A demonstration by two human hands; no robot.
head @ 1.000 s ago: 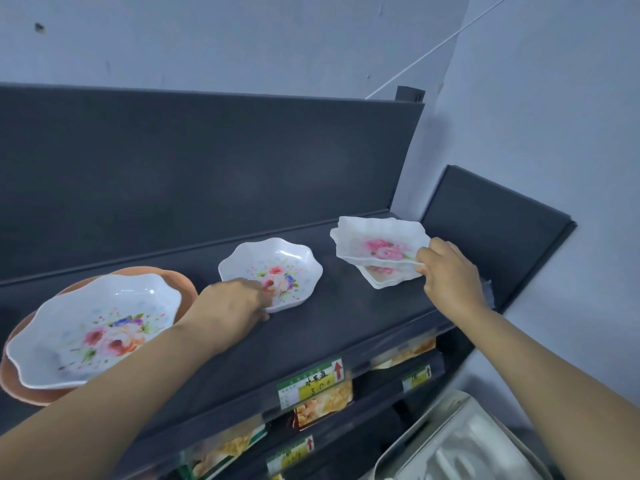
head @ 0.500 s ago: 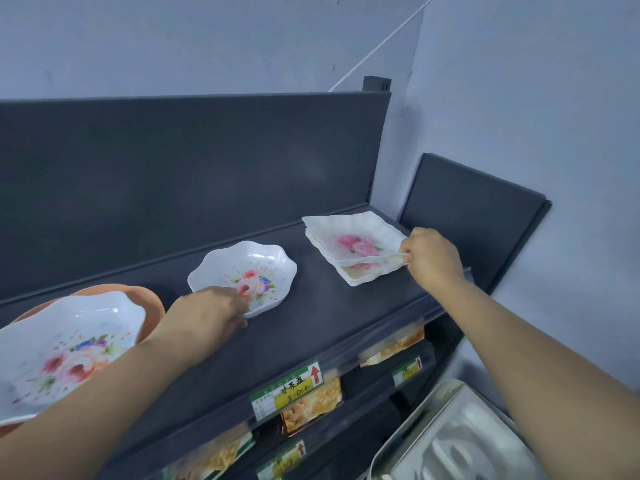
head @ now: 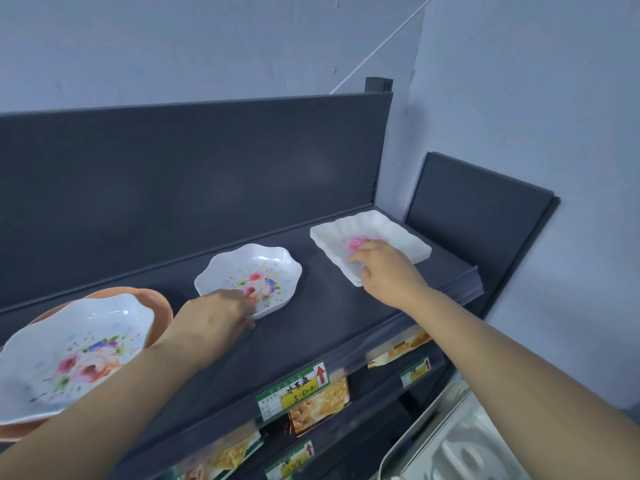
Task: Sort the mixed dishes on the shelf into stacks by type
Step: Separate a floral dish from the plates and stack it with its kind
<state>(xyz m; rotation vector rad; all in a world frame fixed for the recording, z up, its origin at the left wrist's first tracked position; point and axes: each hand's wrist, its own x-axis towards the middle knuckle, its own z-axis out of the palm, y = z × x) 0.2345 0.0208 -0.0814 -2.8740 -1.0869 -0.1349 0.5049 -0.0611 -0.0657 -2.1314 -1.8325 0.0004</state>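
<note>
Dark grey metal shelf (head: pixel 346 327) under a tall back panel (head: pixel 173 185) of the same grey, set in a corner of pale blue-grey walls (head: pixel 207 46); thin white cord (head: pixel 381 46) slanting across the wall above. Green and yellow price labels (head: pixel 294 388) on the front lip, below and between the two grips, with yellow snack packets (head: pixel 318 405) on the tier beneath. Silvery metal tray (head: pixel 450 445) under the right forearm.

Left grip (head: pixel 214 315) curled on the near rim of a small scalloped floral dish (head: pixel 256 271), flat on the shelf. Left of that grip, a larger scalloped floral dish (head: pixel 69 355) nested in an orange plate (head: pixel 161 306).

Right grip (head: pixel 384 275) well right of the small dish, fingers hooked over the near edge of a stack of white rectangular dishes (head: pixel 391 230), pink flower just beyond the fingertips. Stack flat on the shelf, near its right end.
</note>
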